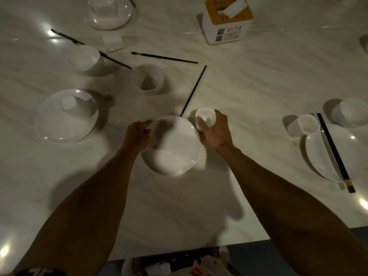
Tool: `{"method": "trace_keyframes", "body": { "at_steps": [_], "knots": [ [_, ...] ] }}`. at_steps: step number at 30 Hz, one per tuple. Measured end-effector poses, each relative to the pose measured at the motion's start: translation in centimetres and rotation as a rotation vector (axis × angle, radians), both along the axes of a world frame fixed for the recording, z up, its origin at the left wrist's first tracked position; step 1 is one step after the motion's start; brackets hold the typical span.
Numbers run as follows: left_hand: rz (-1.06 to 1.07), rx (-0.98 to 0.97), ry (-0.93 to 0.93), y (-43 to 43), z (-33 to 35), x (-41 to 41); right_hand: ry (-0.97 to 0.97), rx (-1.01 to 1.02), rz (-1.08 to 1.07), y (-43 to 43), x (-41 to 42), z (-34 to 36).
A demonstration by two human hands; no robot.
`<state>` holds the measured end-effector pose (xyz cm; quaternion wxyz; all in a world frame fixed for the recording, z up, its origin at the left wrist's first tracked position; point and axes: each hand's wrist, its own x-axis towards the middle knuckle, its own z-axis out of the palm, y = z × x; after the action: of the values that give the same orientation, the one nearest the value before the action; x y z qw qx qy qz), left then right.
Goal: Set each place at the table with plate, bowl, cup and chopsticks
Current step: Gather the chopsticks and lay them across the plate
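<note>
A white plate [175, 154] lies on the pale table [249, 86] in front of me. My left hand [137, 134] pinches its left rim. My right hand [216, 130] grips a small white cup [206, 117] just right of the plate's far edge. A black chopstick [194, 90] runs from the plate's far rim away to the upper right. Another chopstick [164, 57] lies beyond it. A white bowl [148, 78] stands behind the plate.
At the left, a plate [65, 126] carries an upturned cup [68, 102]; a bowl [85, 58] and chopsticks [67, 37] lie behind it. On the right are a plate [338, 156] with chopsticks [336, 154], a cup [307, 124] and a bowl [352, 112]. A tissue box [227, 26] stands far back.
</note>
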<state>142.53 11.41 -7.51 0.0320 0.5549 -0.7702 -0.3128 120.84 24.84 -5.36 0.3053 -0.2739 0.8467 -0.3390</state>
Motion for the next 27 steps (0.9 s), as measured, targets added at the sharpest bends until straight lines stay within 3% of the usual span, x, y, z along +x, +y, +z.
{"method": "trace_keyframes", "body": {
  "at_steps": [15, 20, 27],
  "knots": [
    [0.022, 0.008, 0.027, -0.1, -0.1, -0.1, -0.031, 0.011, -0.021, -1.1, 0.9, -0.8],
    [0.000, 0.019, 0.023, -0.1, 0.1, 0.1, 0.126, -0.064, -0.001, -0.5, 2.0, -0.7],
    [0.004, 0.032, 0.009, 1.1, -0.3, 1.1, 0.112, -0.102, 0.019, -0.4, 2.2, -1.1]
  ]
}}
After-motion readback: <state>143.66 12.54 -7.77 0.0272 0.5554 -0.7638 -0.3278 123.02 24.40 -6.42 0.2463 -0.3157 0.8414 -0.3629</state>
